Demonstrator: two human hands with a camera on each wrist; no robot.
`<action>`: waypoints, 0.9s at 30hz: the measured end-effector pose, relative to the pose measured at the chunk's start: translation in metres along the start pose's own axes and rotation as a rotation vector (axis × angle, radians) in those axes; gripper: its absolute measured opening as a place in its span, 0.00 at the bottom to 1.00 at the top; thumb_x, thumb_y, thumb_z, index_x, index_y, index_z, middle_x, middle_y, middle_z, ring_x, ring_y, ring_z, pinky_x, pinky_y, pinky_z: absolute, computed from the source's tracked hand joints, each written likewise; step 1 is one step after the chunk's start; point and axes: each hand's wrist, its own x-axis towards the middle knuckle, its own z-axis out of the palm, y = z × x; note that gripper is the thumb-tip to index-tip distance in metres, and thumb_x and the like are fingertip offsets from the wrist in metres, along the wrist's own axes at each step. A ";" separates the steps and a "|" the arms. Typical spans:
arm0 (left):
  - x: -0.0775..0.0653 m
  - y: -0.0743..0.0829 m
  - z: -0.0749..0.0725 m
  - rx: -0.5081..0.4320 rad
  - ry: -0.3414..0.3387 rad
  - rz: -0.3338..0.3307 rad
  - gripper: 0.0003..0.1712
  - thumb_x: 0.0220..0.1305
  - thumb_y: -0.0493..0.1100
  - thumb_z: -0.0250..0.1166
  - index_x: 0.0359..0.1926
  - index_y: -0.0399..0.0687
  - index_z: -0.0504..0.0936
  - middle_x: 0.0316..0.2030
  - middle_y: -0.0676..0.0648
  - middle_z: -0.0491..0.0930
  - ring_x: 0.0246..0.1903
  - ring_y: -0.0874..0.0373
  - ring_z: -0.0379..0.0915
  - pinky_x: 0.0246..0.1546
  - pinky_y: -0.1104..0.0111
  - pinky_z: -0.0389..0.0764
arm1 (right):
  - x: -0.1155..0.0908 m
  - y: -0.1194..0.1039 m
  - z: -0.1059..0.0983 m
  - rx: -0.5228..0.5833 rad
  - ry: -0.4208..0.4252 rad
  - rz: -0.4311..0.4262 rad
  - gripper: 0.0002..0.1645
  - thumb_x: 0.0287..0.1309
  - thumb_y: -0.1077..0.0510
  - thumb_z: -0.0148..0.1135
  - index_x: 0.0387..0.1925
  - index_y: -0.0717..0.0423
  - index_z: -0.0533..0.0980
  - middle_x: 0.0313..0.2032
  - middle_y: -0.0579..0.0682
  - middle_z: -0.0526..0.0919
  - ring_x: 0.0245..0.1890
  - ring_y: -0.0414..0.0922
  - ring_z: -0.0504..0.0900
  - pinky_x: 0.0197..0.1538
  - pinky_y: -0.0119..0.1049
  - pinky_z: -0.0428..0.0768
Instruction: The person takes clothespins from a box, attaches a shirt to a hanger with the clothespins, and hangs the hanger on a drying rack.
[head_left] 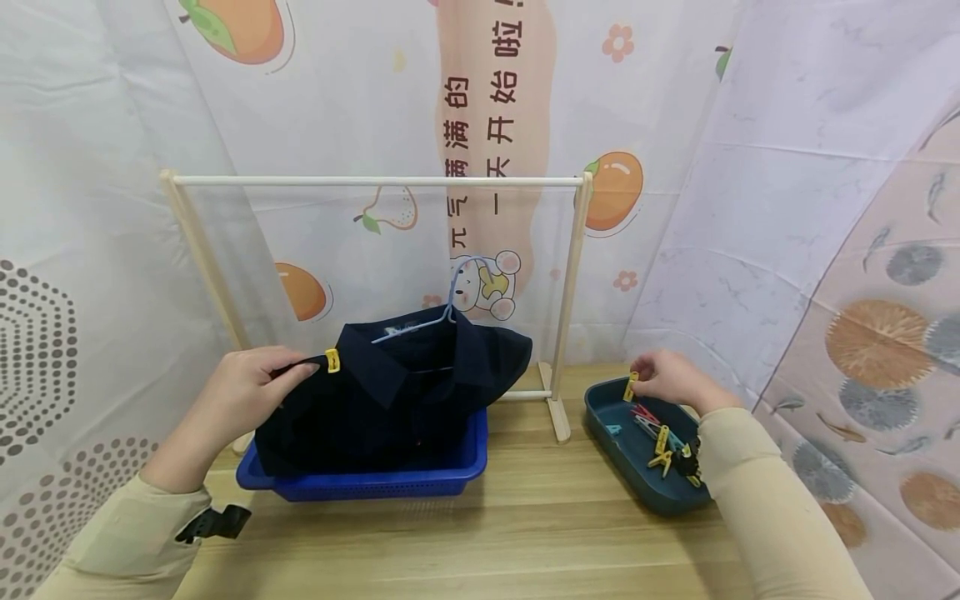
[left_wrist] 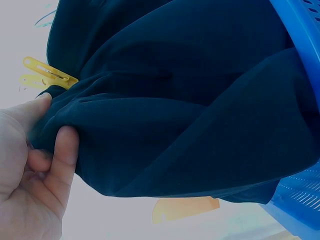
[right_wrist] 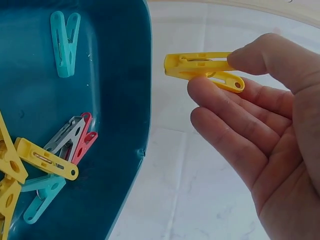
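A dark navy collared shirt [head_left: 360, 417] hangs on a light blue hanger [head_left: 453, 292], its lower part lying in a blue basket [head_left: 375, 487]. My left hand [head_left: 251, 387] pinches the shirt's shoulder between thumb and fingers. Just beside those fingers, a yellow clothespin [left_wrist: 52, 75] is clipped onto the cloth near the collar. Over the rim of a dark teal tray [head_left: 626, 454], my right hand [head_left: 671, 379] pinches another yellow clothespin [right_wrist: 205, 67] by its handle end. The left wrist view shows the thumb on one side of the fabric and a fingertip on the other.
Inside the tray lie several clothespins, among them a turquoise one [right_wrist: 65, 45] and a red one [right_wrist: 86, 139]. A wooden rack with a white crossbar [head_left: 375, 181] stands behind the basket on the wood-grain table [head_left: 450, 550]. Printed curtains [head_left: 750, 208] surround the table.
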 end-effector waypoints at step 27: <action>-0.002 0.000 -0.002 0.006 0.015 0.008 0.09 0.57 0.34 0.75 0.39 0.48 0.92 0.36 0.50 0.88 0.24 0.68 0.73 0.27 0.77 0.71 | 0.004 -0.026 -0.013 0.058 0.077 -0.109 0.15 0.59 0.67 0.68 0.47 0.69 0.79 0.37 0.54 0.85 0.38 0.51 0.84 0.44 0.50 0.84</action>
